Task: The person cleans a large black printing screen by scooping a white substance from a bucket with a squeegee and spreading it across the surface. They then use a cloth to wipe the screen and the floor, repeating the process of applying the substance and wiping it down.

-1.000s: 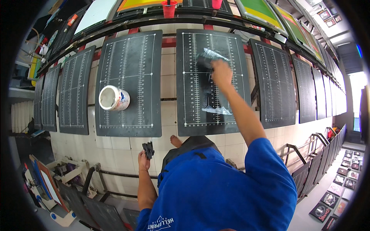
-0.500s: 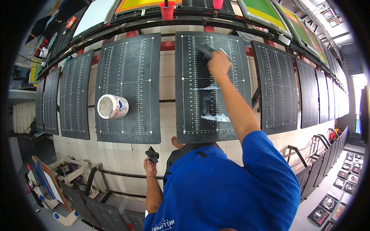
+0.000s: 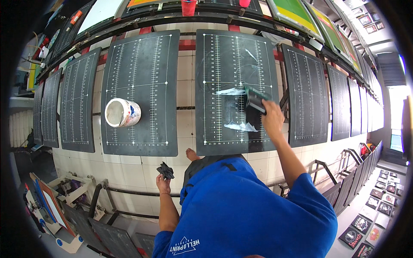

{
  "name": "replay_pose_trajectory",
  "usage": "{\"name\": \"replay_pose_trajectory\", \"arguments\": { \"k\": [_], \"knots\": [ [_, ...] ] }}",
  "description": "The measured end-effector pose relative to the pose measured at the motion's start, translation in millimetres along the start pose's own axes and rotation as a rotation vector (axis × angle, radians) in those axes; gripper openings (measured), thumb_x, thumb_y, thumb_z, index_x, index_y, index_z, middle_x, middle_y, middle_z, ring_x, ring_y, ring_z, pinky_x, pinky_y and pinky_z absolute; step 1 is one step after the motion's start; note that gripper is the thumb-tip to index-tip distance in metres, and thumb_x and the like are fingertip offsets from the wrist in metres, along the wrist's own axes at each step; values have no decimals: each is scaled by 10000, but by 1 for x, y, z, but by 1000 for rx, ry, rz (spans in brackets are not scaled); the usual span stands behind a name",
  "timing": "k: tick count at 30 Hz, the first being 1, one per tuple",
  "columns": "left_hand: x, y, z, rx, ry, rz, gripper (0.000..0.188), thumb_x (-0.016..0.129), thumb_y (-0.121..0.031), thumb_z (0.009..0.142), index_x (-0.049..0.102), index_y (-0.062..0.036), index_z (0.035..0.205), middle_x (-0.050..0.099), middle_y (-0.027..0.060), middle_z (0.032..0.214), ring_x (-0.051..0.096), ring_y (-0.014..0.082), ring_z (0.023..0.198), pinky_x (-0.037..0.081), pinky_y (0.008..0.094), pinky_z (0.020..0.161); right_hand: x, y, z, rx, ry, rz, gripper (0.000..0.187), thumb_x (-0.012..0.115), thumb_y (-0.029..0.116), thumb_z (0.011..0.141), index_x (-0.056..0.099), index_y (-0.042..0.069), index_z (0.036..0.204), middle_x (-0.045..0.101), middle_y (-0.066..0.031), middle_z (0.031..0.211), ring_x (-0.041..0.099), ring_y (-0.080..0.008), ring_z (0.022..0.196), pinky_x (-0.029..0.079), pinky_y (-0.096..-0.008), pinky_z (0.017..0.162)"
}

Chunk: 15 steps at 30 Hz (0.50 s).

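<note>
My right hand (image 3: 273, 119) grips a dark, flat squeegee (image 3: 255, 101) with a greenish edge. Its blade rests on a black printing board (image 3: 211, 64) marked with white ruler lines. Beside the blade's far end lies a streak of whitish paste (image 3: 231, 91), and a second paste streak (image 3: 240, 127) crosses the board closer to me. Low at my left side, off the boards, my left hand (image 3: 163, 184) is closed on a crumpled black rag (image 3: 165, 171). On the neighbouring board (image 3: 155, 60) to the left stands a white tub (image 3: 131, 112), its outside smeared with colour.
More black boards (image 3: 307, 99) line up to both sides on a dark metal frame. Beyond, a rail (image 3: 206, 21) carries a red cup (image 3: 188, 7) and coloured screen frames (image 3: 297, 17). Behind me stand another metal rail (image 3: 137, 192) and a wooden stand (image 3: 75, 189).
My right hand has brought the squeegee from the board's far part toward me and to the right, beside the paste streaks. My left hand still holds the rag.
</note>
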<state>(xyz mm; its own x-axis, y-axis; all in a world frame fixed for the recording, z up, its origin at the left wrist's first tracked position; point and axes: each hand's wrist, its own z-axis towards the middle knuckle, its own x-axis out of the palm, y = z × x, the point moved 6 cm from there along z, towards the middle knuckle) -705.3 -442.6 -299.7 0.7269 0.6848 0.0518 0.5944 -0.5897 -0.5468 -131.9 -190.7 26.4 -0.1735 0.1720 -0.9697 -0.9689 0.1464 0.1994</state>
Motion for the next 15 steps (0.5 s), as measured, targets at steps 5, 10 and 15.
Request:
{"name": "replay_pose_trajectory", "arguments": {
  "k": [5, 10, 15],
  "knots": [
    [1, 8, 6, -36, -21, 75, 100, 559, -244, 1027, 532, -173, 1092, 641, 52, 1073, 608, 244, 942, 510, 378, 771, 26, 72, -65, -263, 160, 126, 651, 674, -49, 613, 643, 115, 1242, 621, -37, 1200, 593, -239, 1143, 525, -366, 949],
    [28, -17, -13, 20, -64, 195, 104, 563, -247, 1018, 529, -169, 1080, 622, 35, 1077, 570, 211, 908, 499, 378, 779, 51, 105, 57, -297, -52, 71, 484, 638, 12, 751, 631, 88, 1229, 610, -57, 1137, 599, -263, 1023, 545, -391, 820],
    [33, -43, -29, 95, -75, 302, 118, 566, -251, 1013, 524, -168, 1085, 599, 32, 1107, 562, 209, 927, 497, 382, 789, 66, 49, 208, -113, -144, -42, 359, 602, 24, 813, 677, 143, 1143, 641, -78, 1076, 626, -287, 996, 562, -409, 801]
  ]
}}
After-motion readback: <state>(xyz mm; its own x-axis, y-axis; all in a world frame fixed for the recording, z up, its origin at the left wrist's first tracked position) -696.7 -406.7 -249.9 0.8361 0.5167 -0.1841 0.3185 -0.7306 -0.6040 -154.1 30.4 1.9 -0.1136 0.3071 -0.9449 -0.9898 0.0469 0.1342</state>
